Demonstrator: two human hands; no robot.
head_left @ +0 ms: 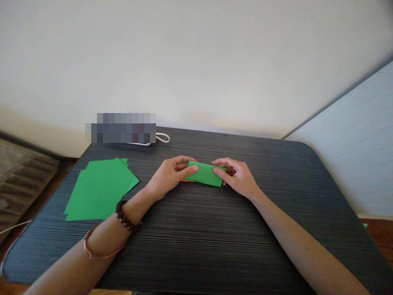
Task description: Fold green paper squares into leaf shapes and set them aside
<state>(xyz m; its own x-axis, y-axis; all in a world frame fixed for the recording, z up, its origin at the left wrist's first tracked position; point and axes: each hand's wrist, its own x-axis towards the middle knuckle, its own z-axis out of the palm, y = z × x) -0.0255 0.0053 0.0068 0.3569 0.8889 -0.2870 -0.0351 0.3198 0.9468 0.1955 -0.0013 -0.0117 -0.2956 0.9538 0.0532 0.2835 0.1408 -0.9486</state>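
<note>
The left hand (168,174) and the right hand (238,178) are holding a folded green paper (205,174) between them, over the middle of a dark wood-grain table (196,246). The paper is forming a narrow rectangle, its long sides running left to right and its right end sitting slightly nearer than its left. The left hand is pinching the left end, its thumb pressing on the upper face while its fingers are reaching behind and beneath. The right hand is gripping the right end the same way, thumb on top and fingers curling around the far side and under.

On the left of the table, a stack of green paper sheets (98,188) is lying in an uneven fan, corners poking out at several angles. The left forearm is passing over its near right edge, wearing a dark bead bracelet (124,217) at the wrist and a copper-coloured bangle (94,257) farther up the arm.

At the far left edge, a pixelated object (123,131) is resting near the wall (196,61); it may be a box or a device, but the blurring is hiding its details. A white cord loop (169,138) is sticking out from its right side. On the far right, a pale panel (353,123) is standing beside the table.
</note>
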